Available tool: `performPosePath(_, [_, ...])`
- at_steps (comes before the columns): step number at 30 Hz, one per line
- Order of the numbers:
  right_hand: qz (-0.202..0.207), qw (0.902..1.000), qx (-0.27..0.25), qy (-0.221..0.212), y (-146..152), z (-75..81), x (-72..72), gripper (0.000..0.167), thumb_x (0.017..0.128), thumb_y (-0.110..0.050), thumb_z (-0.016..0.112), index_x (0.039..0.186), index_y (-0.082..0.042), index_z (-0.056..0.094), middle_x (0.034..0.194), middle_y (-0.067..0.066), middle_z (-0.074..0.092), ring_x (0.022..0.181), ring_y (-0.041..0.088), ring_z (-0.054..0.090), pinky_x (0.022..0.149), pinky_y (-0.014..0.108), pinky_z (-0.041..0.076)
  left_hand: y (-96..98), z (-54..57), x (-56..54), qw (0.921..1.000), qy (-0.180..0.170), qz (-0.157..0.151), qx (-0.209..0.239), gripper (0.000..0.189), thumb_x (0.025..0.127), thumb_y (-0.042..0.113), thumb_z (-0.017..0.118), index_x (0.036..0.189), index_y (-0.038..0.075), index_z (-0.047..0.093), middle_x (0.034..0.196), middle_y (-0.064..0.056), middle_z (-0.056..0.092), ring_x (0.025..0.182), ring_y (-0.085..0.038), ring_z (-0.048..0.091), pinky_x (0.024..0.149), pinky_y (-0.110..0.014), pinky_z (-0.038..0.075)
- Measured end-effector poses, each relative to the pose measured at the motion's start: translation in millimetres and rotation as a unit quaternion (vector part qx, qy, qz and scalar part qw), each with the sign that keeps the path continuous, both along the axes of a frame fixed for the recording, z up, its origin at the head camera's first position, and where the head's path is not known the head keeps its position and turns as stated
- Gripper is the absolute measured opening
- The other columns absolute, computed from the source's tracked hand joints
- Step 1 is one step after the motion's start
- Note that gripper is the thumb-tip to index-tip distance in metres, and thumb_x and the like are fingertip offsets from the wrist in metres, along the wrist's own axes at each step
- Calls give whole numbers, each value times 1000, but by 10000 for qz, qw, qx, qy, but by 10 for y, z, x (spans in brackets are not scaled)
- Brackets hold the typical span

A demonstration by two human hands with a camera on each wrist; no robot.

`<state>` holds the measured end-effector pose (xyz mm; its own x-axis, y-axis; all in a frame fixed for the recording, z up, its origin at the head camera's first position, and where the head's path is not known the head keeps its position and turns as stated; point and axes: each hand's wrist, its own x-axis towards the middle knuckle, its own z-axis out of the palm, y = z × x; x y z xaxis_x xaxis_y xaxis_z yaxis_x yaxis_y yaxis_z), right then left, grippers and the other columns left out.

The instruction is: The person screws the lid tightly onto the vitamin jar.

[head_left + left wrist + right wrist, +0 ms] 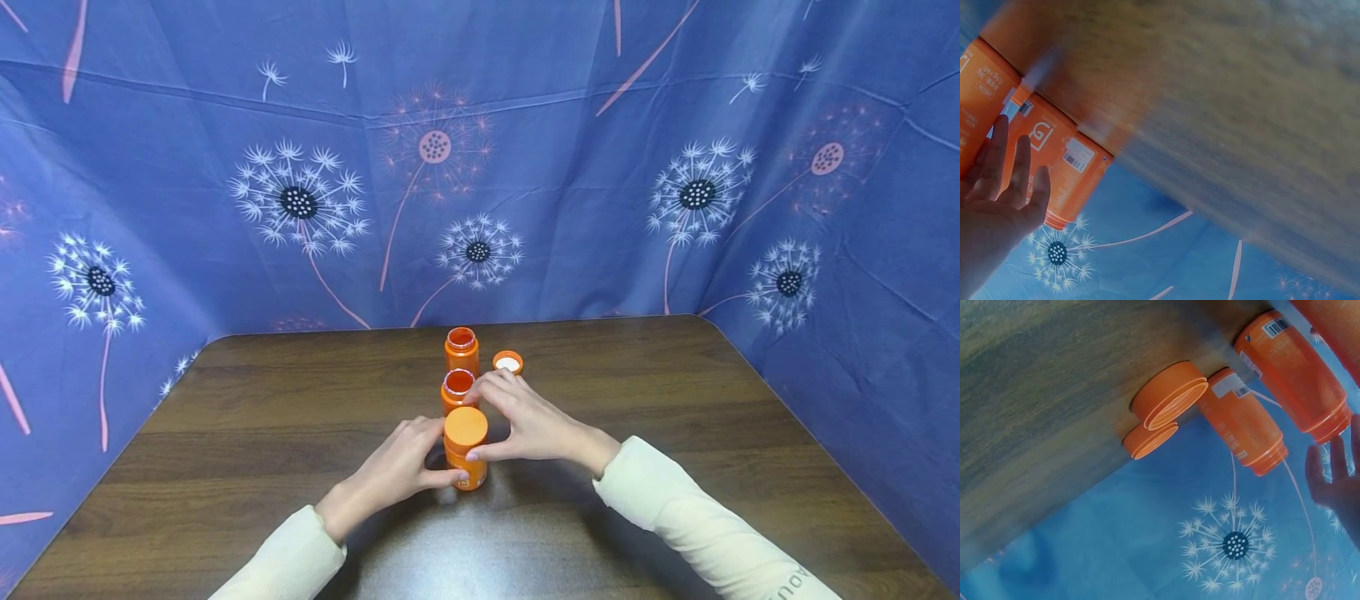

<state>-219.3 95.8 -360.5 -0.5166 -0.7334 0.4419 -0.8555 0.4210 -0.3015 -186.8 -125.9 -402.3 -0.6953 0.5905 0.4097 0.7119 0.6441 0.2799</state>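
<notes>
A capped orange bottle (467, 471) stands upright nearest the person. My left hand (401, 467) holds it from the left, thumb across its front and fingers toward its back. From the right, my right hand (536, 421) has its thumb at the bottle's side below the orange lid (466, 427). The right fingers arch apart from the lid, near the rim of a second, uncapped orange bottle (455, 402). In the right wrist view those fingers (1337, 459) look fairly straight. Contact at the left fingertips is partly hidden.
A third uncapped orange bottle (462, 357) stands farthest back in the row. Beside it lies a loose orange lid (507, 362), white inside up; the right wrist view shows another loose lid (1169, 394). The wooden table (300, 400) meets a blue dandelion-patterned cloth (555, 250).
</notes>
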Motion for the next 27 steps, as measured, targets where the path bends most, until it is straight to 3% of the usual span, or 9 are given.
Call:
performPosePath(3, [279, 9989, 78, -359, 24, 16, -2, 58, 73, -49, 70, 116, -16, 52, 115, -9, 53, 111, 7, 40, 98, 35, 33, -2, 0, 5, 10000, -24, 23, -36, 49, 74, 51, 68, 112, 21, 56, 101, 9, 65, 93, -7, 59, 84, -33, 46])
performPosePath(10, [896, 9938, 73, -651, 56, 46, -53, 52, 79, -28, 68, 125, -11, 50, 124, -2, 52, 117, 11, 39, 109, 45, 19, -6, 2, 21, 9997, -170, 125, -104, 51, 74, 53, 67, 114, 22, 55, 105, 9, 64, 96, -8, 57, 86, -35, 44])
performPosePath(14, [1034, 9906, 69, -888, 67, 61, -66, 52, 79, -21, 66, 127, -12, 49, 127, -2, 50, 119, 12, 38, 106, 44, 24, -7, -4, 22, 9996, -217, 159, -126, 53, 74, 54, 66, 115, 23, 55, 107, 9, 64, 96, -7, 56, 85, -35, 44])
performPosePath(22, [955, 9915, 53, -877, 75, 71, -68, 47, 78, -22, 68, 123, -18, 53, 124, -5, 51, 116, 11, 40, 102, 41, 30, -8, -7, 25, 9992, -282, 221, -167, 54, 74, 55, 66, 116, 23, 54, 108, 8, 63, 98, -8, 56, 87, -36, 43])
performPosePath(27, [705, 9950, 7, -703, 57, 71, -65, 44, 76, -31, 71, 115, -18, 57, 117, -7, 53, 114, 9, 42, 107, 43, 24, -5, -3, 20, 9995, -195, 195, -147, 54, 74, 53, 67, 116, 22, 55, 106, 7, 64, 98, -9, 57, 86, -36, 44])
